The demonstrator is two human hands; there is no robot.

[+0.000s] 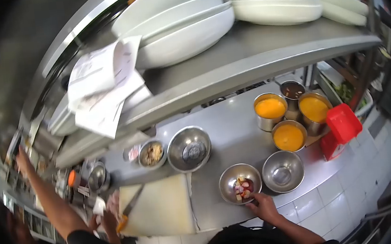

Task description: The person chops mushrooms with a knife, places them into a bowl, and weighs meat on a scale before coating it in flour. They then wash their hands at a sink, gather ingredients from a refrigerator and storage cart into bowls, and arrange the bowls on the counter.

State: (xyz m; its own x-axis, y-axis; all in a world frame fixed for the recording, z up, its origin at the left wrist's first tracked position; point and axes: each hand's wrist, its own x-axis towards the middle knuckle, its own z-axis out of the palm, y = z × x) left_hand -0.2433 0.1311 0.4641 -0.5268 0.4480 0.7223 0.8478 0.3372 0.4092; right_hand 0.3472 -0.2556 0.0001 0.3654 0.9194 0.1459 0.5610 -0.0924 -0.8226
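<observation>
My right hand (262,207) pinches the near rim of a small metal bowl (227,178) on the counter. Inside lie chopped pale and reddish pieces (243,188) in a little dark liquid. Beside it on the right stands another metal bowl (283,172) with nothing visible in it. Far to the left, my left hand (22,162) is stretched out at the end of a raised arm. Its fingers seem closed around a dark object with a light edge (15,141), too small and blurred to name.
Another person's hands (104,222) are beside a cutting board (159,210) with an orange-handled knife (130,206). Metal pots of orange liquid (270,108) and a red container (344,124) stand at right. An overhead shelf (263,45) carries stacked white bowls (187,33) and hanging paper slips (102,84).
</observation>
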